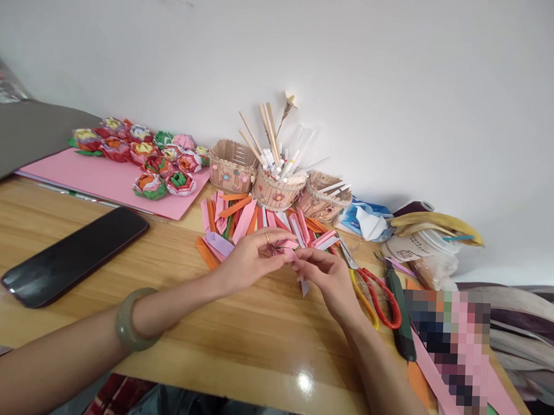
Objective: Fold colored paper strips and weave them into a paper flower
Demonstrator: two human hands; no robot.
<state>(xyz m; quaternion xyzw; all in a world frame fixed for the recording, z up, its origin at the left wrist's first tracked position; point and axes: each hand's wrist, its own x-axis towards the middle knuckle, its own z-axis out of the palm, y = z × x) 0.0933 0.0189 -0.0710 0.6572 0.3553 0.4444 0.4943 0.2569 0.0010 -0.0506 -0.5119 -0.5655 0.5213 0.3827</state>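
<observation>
My left hand (252, 258) and my right hand (327, 276) meet above the middle of the table, both with fingers pinched on a small folded pink paper piece (286, 252). Fingers partly cover the piece, so its full shape is hidden. A pale pointed paper tip (305, 288) shows just below the fingertips; whether it joins the held piece I cannot tell. Right behind my hands lie several folded paper strips (244, 219) in pink, orange, lilac and green. Red and yellow handled scissors (378, 299) rest to the right of my right hand.
Paper flowers (143, 152) sit on pink sheets (96, 180) at the back left, near a black phone (75, 255). Decorated baskets (280, 192) hold sticks and pens. A green-handled tool (399, 314), tissue pack (365, 218), banana (435, 224) and paper strips (441, 383) lie right.
</observation>
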